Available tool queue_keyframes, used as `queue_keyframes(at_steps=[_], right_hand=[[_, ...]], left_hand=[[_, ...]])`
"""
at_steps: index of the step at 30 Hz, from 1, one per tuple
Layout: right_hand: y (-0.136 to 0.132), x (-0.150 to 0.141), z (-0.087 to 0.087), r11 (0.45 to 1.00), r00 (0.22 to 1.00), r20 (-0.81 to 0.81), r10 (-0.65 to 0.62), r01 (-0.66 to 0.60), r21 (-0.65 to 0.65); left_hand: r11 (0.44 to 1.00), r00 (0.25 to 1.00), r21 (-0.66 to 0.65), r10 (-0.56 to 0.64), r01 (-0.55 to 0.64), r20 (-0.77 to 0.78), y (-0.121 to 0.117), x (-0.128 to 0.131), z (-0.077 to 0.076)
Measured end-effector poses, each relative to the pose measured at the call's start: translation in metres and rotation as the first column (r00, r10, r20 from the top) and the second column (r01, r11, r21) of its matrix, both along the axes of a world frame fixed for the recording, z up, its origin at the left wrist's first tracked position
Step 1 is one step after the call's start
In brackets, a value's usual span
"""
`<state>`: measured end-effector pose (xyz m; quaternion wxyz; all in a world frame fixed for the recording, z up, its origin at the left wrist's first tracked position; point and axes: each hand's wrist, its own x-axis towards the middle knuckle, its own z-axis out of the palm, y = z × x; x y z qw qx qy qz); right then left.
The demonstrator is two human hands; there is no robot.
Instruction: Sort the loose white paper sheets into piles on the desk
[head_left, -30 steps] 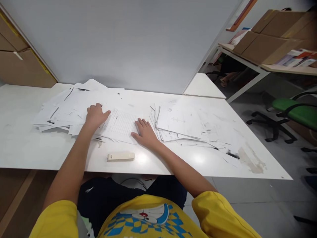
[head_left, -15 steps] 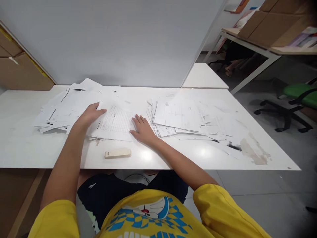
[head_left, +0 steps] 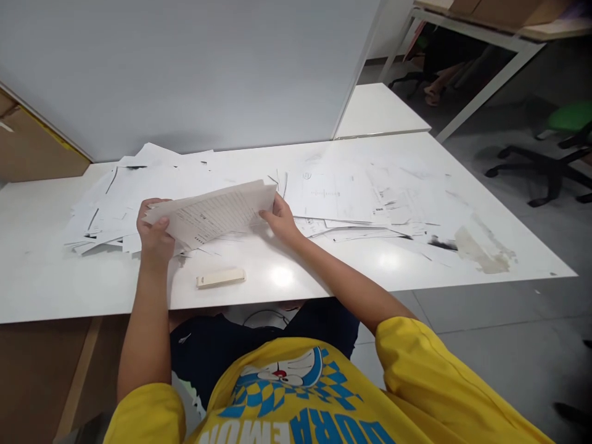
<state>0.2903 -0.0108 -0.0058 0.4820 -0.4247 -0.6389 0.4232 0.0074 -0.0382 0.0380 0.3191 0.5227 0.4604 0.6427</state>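
Between my two hands a few printed paper sheets (head_left: 217, 213) are raised off the white table, tilted and slightly bowed. My left hand (head_left: 156, 228) grips their left end, thumb on top and fingers behind. At the right end my right hand (head_left: 280, 219) pinches the edge, its other fingers partly hidden behind the paper. Behind and left of my left hand lies a messy heap of papers (head_left: 134, 185). A second, spread-out stack of papers (head_left: 335, 194) is just beyond my right hand. Below the held sheets a cream-coloured stapler-like bar (head_left: 221, 278) rests on the table.
A grey panel (head_left: 203, 68) rises along the back of the white table (head_left: 83, 287). A cardboard box (head_left: 41, 145) stands at the far left. To the right are a green swivel chair (head_left: 568, 117) and another desk, with a person's foot (head_left: 432, 95) under it.
The sheets lay on the table half a second ago and are now lifted and tilted. My right hand has gone from lying on them to gripping their right edge. The view has shifted slightly.
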Motion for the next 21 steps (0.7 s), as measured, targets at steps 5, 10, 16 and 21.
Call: queue_keyframes(at_steps=[5, 10, 16, 21], right_hand=[[0.001, -0.005, -0.01, 0.997, 1.0, 0.002, 0.008, -0.008, -0.082], [0.001, -0.007, -0.011, 0.986, 0.997, -0.066, 0.048, -0.057, -0.153], [0.001, -0.003, -0.008, 0.987, 0.998, 0.06, 0.009, 0.001, -0.159], [0.001, -0.004, -0.006, 0.994, 0.996, 0.092, 0.004, 0.006, -0.105]], left_hand=[[0.99, 0.991, -0.079, 0.113, -0.119, -0.07, -0.003, 0.003, -0.027], [0.984, 0.96, -0.041, 0.158, -0.172, -0.23, -0.003, 0.013, -0.036], [0.994, 0.983, -0.092, 0.038, -0.056, -0.182, -0.004, 0.02, -0.027], [0.989, 0.978, -0.108, 0.075, -0.098, -0.195, -0.001, 0.022, -0.03]])
